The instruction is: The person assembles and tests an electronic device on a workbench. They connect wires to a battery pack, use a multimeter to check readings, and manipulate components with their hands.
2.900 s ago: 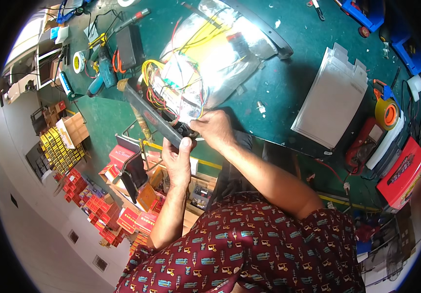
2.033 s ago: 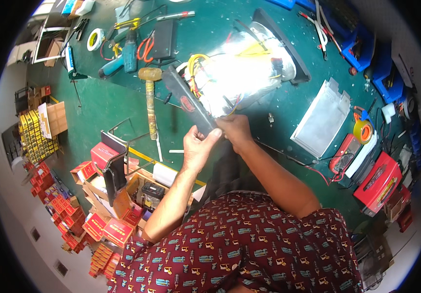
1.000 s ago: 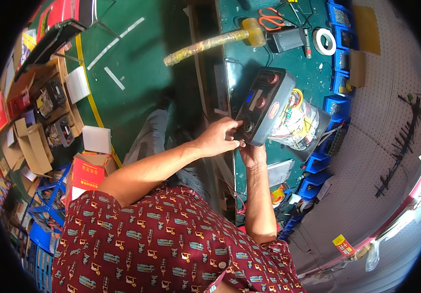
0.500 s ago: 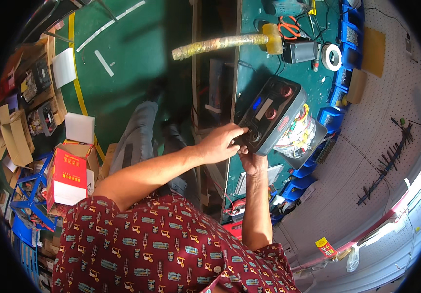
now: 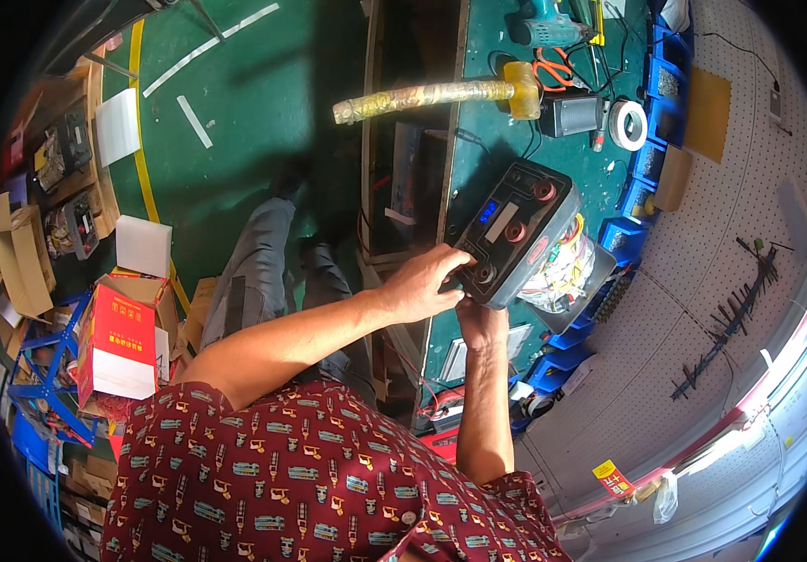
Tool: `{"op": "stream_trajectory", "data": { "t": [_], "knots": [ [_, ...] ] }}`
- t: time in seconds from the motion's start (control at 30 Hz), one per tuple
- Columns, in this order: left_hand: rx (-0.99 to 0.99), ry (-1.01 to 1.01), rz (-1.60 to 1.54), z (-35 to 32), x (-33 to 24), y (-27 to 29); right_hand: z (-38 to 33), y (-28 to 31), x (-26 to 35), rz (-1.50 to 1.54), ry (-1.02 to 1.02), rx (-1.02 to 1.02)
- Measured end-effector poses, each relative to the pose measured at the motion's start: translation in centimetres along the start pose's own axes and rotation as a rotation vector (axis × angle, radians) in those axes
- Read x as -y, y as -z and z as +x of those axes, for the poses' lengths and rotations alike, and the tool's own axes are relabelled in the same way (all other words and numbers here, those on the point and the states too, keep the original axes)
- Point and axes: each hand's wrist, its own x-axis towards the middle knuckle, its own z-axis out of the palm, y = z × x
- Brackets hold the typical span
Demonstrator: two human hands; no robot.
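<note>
A black electrical device (image 5: 521,230) with a lit blue display, red round terminals and a dark knob stands tilted at the bench's near edge. Its back is uncovered, and a bundle of coloured wires (image 5: 561,267) shows there. My left hand (image 5: 422,284) grips the panel's lower left edge with bent fingers, a fingertip beside the knob. From below, my right hand (image 5: 483,323) holds the device's lower corner; its fingers are partly hidden. A mallet (image 5: 521,91) with a yellow head and a taped handle lies beyond the device, its handle reaching past the bench edge.
On the green bench (image 5: 488,140) are a teal power drill (image 5: 553,35), orange-handled scissors (image 5: 551,67), a black box (image 5: 572,115) and a tape roll (image 5: 628,125). Blue parts bins (image 5: 648,161) line the wall side. A red and white carton (image 5: 124,332) stands on the left.
The device's blue display now shows lit digits more distinctly. The view has shifted slightly; both hands stay on the device in nearly the same grip.
</note>
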Motion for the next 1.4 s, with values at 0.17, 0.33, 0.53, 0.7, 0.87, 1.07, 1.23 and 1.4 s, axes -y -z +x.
{"op": "stream_trajectory", "data": {
  "t": [0.17, 0.33, 0.53, 0.7, 0.87, 1.07, 1.23, 1.4],
  "knots": [
    [-0.015, -0.009, 0.029, -0.2, 0.0, -0.2, -0.5, 0.9, 1.1, 0.036, -0.136, 0.145],
    [-0.015, -0.007, 0.041, -0.2, 0.5, -0.2, -2.2, -0.8, 1.9, 0.047, -0.155, 0.202],
    [-0.061, -0.039, -0.007, -0.4, 0.8, -0.4, -4.2, -2.9, 2.2, -0.013, -0.088, 0.273],
    [-0.142, -0.074, -0.067, -0.5, 2.2, -1.1, -3.9, -2.7, 2.2, -0.357, 0.002, 0.182],
    [-0.162, 0.068, -0.266, -0.3, 3.0, -1.5, -3.8, -2.5, 2.0, -0.378, -0.001, 0.166],
    [-0.189, 0.022, -0.136, -0.2, 2.3, -1.2, -3.7, -2.0, 1.9, -0.339, -0.036, 0.181],
    [-0.267, 0.029, -0.142, 0.4, 2.5, -2.0, -4.1, -2.8, 1.7, -0.294, -0.034, 0.151],
    [-0.256, 0.148, -0.187, 1.8, 2.1, -2.3, -4.1, -2.0, 1.3, -0.135, -0.055, 0.152]
  ]
}}
